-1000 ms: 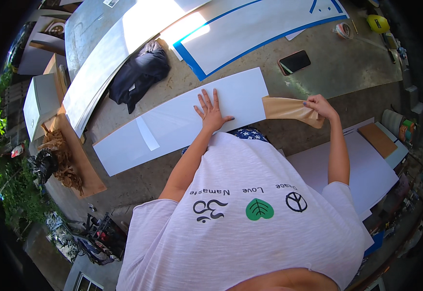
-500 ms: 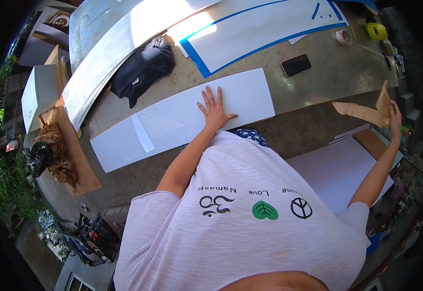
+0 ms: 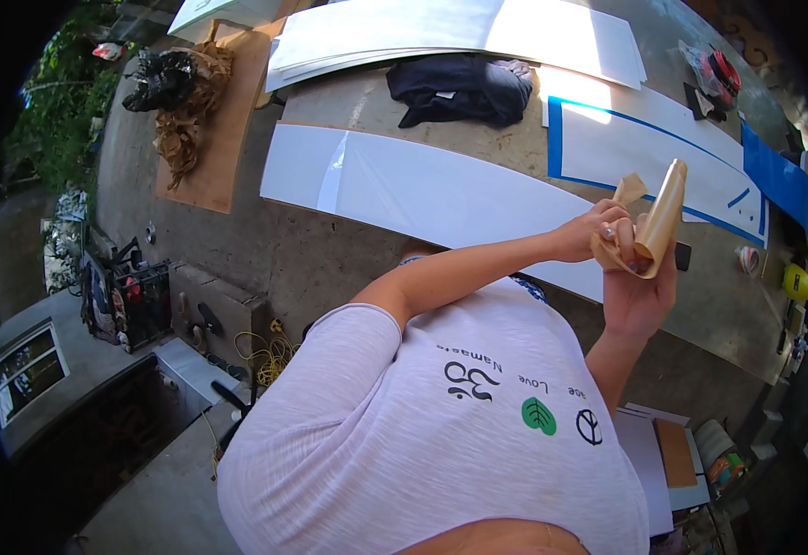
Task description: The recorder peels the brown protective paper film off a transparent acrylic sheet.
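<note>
— Where do we have the brown paper [image 3: 666,208]?
— It is at our two hands, raised above the table [image 3: 700,324]. Our right hand [image 3: 643,298] grips the lower end of the roll, and our left hand [image 3: 582,235] has its fingers closed on the loose part, at the left.
— How does its long axis lie?
— The rolled part points away from us, leaning slightly rightward. Our right hand is nearer to it. The white panel [image 3: 404,190] extends leftward from below our hands.
</note>
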Tool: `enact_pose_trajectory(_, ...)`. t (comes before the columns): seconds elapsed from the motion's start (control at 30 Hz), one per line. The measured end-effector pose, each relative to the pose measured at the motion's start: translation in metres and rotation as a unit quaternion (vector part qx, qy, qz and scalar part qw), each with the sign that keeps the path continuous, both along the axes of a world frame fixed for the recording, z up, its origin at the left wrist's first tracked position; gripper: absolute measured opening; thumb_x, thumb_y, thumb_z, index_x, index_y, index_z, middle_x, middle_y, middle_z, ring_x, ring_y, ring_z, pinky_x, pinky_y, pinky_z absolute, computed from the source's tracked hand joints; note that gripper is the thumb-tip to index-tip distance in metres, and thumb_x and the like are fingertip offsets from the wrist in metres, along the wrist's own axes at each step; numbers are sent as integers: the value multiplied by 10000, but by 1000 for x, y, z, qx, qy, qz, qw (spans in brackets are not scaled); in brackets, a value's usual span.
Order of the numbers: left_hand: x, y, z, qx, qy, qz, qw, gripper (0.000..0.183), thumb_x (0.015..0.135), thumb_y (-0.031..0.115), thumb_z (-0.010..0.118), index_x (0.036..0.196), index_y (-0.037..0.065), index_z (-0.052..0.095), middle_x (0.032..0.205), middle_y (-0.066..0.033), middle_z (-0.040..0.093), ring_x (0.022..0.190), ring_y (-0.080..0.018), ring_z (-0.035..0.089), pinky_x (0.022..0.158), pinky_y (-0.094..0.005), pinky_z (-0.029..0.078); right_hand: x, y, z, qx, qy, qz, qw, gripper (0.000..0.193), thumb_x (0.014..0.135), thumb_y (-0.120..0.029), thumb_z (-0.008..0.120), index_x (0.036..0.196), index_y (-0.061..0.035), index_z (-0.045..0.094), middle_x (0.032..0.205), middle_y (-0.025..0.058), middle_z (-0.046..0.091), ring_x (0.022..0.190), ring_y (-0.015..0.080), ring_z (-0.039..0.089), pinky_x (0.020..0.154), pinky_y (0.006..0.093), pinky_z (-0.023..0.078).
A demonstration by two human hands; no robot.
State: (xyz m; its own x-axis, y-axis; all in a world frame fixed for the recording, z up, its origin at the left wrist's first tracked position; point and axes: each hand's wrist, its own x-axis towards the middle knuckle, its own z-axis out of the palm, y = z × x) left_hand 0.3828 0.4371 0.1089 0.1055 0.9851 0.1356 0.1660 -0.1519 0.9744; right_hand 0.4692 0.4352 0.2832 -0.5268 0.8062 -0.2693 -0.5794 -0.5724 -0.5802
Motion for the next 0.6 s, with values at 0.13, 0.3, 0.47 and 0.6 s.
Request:
enact_pose_trajectory(0.13, -70, -51, 40, -64, -186, 78, 977, 277, 924, 99, 476, 1179, 71, 373, 936, -94, 592, 805, -168, 622, 724, -305, 506, -15, 40, -14, 215, 210, 96, 949, 255, 957, -202, 454, 1119, -4, 470, 985, 41, 470, 993, 167, 454, 1052, 407, 295)
enact_pose_trajectory(0.3, -204, -167, 55, -86, -272, 134, 949, 204, 925, -26, 404, 1109, 58, 385, 898, -92, 577, 636, -115, 604, 583, -221, 506, -34, 50, -50, 223, -151, -59, 961, 327, 962, -290, 461, 1157, -28, 484, 1057, 45, 487, 1043, 165, 471, 994, 383, 340)
enact_pose_trajectory(0.47, -394, -328, 83, 49, -163, 549, 819, 130, 923, 8, 449, 1038, 2, 511, 880, -77, 601, 690, -121, 621, 669, -249, 536, -97, -39, -109, 168, -405, 82, 895, 324, 961, -319, 479, 1175, -81, 526, 1085, 55, 535, 988, 133, 535, 906, 296, 389)
enact_pose_trajectory(0.6, -536, -455, 115, 141, 78, 793, 588, 178, 880, -36, 403, 1046, -72, 459, 922, -155, 622, 715, -196, 664, 701, -274, 558, -140, -106, -154, 175, -442, 152, 866, 270, 951, -296, 499, 1048, -65, 598, 976, 35, 592, 868, 113, 571, 809, 270, 432)
